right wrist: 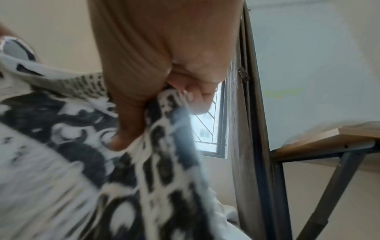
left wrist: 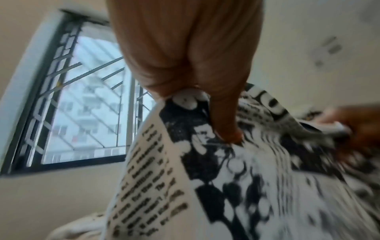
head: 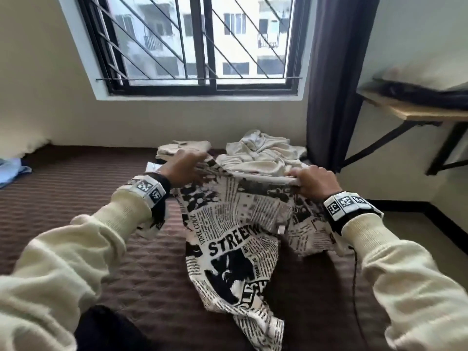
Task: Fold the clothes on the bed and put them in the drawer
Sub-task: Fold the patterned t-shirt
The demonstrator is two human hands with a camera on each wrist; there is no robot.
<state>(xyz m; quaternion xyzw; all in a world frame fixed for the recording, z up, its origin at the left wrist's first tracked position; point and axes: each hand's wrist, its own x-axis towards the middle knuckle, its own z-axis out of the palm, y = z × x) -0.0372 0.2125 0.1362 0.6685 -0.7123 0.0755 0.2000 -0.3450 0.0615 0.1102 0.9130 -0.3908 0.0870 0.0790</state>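
Observation:
A black-and-white newspaper-print garment (head: 235, 224) hangs between my two hands above the brown bed (head: 76, 198), its lower end trailing on the cover. My left hand (head: 182, 168) pinches its upper left edge, and in the left wrist view thumb and fingers (left wrist: 224, 129) clamp the printed cloth (left wrist: 205, 186). My right hand (head: 312, 184) grips the upper right edge; the right wrist view shows fingers (right wrist: 127, 128) curled round the fabric (right wrist: 61, 146). A crumpled cream garment (head: 263, 153) lies behind, near the window wall. A folded cream piece (head: 177, 150) sits left of it.
A barred window (head: 197, 41) faces me, with a dark curtain (head: 334, 72) to its right. A wooden wall shelf (head: 415, 110) on black brackets juts out at the right. Blue cloth (head: 12, 171) lies at the bed's far left edge. No drawer is in view.

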